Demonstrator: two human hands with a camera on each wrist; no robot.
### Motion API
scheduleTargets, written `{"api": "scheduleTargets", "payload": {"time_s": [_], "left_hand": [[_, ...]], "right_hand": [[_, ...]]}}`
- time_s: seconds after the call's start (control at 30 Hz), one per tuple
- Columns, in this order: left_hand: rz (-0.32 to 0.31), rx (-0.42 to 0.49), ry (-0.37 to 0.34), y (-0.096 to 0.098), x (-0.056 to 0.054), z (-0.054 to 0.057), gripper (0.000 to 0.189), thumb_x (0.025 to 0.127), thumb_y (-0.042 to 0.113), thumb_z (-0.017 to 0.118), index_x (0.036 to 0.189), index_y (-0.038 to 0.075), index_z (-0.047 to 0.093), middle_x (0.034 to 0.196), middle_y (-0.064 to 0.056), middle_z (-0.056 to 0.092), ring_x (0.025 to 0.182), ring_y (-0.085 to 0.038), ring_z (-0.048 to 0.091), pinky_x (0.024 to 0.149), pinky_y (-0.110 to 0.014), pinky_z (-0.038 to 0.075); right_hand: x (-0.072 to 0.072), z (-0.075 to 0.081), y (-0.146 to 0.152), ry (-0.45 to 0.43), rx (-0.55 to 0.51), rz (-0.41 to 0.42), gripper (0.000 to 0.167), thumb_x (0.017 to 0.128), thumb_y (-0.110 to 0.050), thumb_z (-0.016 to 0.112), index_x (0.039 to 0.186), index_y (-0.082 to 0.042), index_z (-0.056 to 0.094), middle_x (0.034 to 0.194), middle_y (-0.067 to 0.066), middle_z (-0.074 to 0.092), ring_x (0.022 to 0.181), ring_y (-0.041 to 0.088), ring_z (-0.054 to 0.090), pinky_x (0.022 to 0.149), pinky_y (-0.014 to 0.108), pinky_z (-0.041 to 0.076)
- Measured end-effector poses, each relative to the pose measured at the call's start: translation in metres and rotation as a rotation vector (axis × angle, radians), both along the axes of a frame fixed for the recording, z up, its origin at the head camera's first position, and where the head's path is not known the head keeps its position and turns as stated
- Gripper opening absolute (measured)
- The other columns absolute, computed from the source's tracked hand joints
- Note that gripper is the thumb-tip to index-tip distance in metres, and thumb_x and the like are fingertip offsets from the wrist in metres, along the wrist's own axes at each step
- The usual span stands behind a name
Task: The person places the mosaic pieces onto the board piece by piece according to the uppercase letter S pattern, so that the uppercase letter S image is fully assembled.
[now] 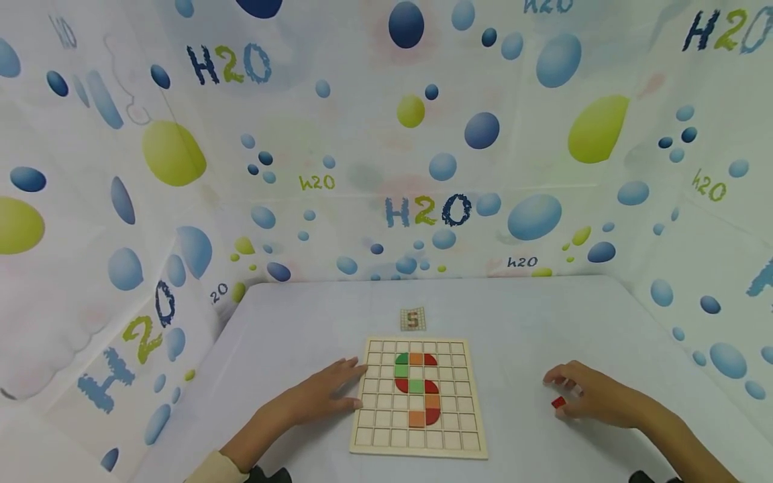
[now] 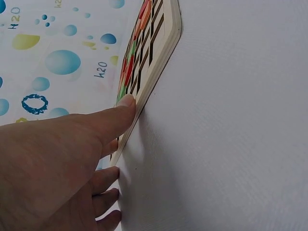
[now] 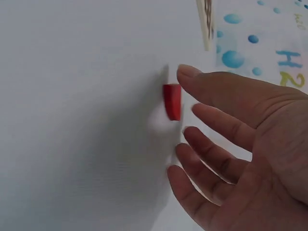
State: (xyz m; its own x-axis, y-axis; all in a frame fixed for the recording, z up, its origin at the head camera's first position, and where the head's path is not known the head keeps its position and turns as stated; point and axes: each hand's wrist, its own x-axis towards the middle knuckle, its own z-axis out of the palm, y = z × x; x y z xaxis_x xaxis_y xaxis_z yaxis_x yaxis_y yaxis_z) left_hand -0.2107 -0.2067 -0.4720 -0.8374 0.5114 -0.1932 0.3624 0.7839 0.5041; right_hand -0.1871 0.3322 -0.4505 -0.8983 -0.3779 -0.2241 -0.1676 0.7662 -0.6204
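Observation:
A wooden grid board (image 1: 382, 437) lies flat on the table, with red, orange and green tiles forming an S in its squares. My left hand (image 1: 320, 392) is at the board's left edge, thumb (image 2: 126, 102) touching the rim and fingers extended. Off to the right of the board, a small red tile (image 1: 558, 402) with one curved side lies on the white surface. My right hand (image 1: 604, 399) hovers over it with loosely bent fingers. In the right wrist view, a narrow gap separates the thumb (image 3: 190, 72) from the tile.
Just beyond the board's far edge lies a small pattern card (image 1: 413, 319) showing an S on a grid. White table surface (image 1: 513, 315) surrounds the board. A sheet printed with bubbles and H2O lettering (image 1: 429, 211) stands behind the table and along its sides.

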Motion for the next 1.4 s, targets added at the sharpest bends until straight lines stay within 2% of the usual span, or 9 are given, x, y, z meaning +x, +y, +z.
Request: {"api": "scheduleTargets", "payload": {"time_s": [0.1,0.27,0.37,0.5,0.63,0.77,0.93,1.2,1.4], "left_hand": [[-0.002,0.0,0.004,0.0,0.0,-0.002,0.074,0.099,0.054,0.068,0.161,0.021,0.045,0.171,-0.013,0.035,0.16,-0.04,0.027,0.125,-0.063,0.03],[-0.013,-0.002,0.014,-0.001,0.001,-0.002,0.073,0.1,0.054,0.067,0.162,0.021,0.045,0.171,-0.013,0.035,0.16,-0.04,0.027,0.125,-0.064,0.03],[-0.019,-0.003,0.016,0.0,0.0,-0.001,0.073,0.1,0.054,0.067,0.162,0.02,0.044,0.171,-0.013,0.034,0.16,-0.04,0.027,0.125,-0.063,0.03],[-0.025,-0.008,0.017,0.0,0.0,0.0,0.074,0.1,0.053,0.067,0.162,0.019,0.044,0.171,-0.013,0.034,0.16,-0.04,0.027,0.125,-0.062,0.031],[-0.028,-0.007,0.011,0.001,0.001,0.002,0.074,0.1,0.052,0.068,0.161,0.017,0.045,0.17,-0.014,0.035,0.159,-0.04,0.027,0.125,-0.063,0.031],[-0.012,-0.026,0.008,0.002,0.002,0.003,0.075,0.1,0.053,0.068,0.161,0.019,0.045,0.171,-0.013,0.035,0.159,-0.039,0.028,0.125,-0.062,0.031],[-0.002,-0.026,0.012,0.003,0.0,0.006,0.073,0.1,0.052,0.068,0.162,0.019,0.045,0.171,-0.013,0.035,0.16,-0.04,0.027,0.126,-0.062,0.03],[0.007,-0.025,0.001,0.004,0.004,0.005,0.073,0.1,0.052,0.069,0.161,0.021,0.045,0.171,-0.012,0.035,0.16,-0.038,0.027,0.125,-0.062,0.031],[0.009,-0.018,-0.001,0.004,0.005,0.007,0.072,0.1,0.051,0.069,0.161,0.02,0.045,0.171,-0.013,0.035,0.16,-0.039,0.026,0.125,-0.063,0.03]], "right_hand": [[0.003,-0.005,0.006,0.004,-0.011,0.037,0.037,0.092,-0.024,0.082,0.123,-0.014,0.065,0.115,0.0,0.06,0.109,0.018,0.057,0.087,0.03,0.058],[0.005,-0.015,0.007,0.128,-0.034,0.08,0.02,0.095,-0.023,0.08,0.107,-0.017,0.065,0.101,-0.004,0.058,0.093,0.003,0.054,0.079,0.02,0.053],[0.007,-0.017,0.003,0.163,-0.038,0.062,0.02,0.096,-0.027,0.079,0.101,-0.016,0.064,0.093,-0.004,0.057,0.086,0.001,0.051,0.072,0.021,0.05],[0.007,-0.013,-0.001,0.125,-0.01,0.015,0.026,0.096,-0.033,0.079,0.097,-0.014,0.062,0.085,-0.003,0.056,0.077,0.003,0.049,0.064,0.023,0.045],[0.008,-0.007,0.001,0.03,0.013,0.003,0.031,0.091,-0.029,0.084,0.108,-0.013,0.063,0.094,0.001,0.058,0.087,0.011,0.053,0.069,0.02,0.049],[0.01,-0.008,0.005,-0.032,-0.059,0.072,0.031,0.092,-0.016,0.081,0.117,-0.014,0.062,0.108,0.004,0.059,0.096,0.014,0.056,0.076,0.02,0.054],[0.012,-0.014,0.006,0.046,-0.124,0.164,0.02,0.094,-0.007,0.076,0.11,-0.012,0.064,0.106,0.003,0.062,0.092,0.004,0.058,0.078,0.019,0.055],[0.013,-0.015,-0.001,0.07,-0.077,0.074,0.017,0.094,-0.011,0.078,0.105,-0.012,0.064,0.099,-0.001,0.062,0.088,0.001,0.054,0.074,0.02,0.053],[0.014,-0.013,-0.007,0.123,-0.05,0.055,0.015,0.093,-0.015,0.08,0.101,-0.013,0.067,0.093,-0.005,0.064,0.083,0.0,0.054,0.072,0.02,0.053]]}}
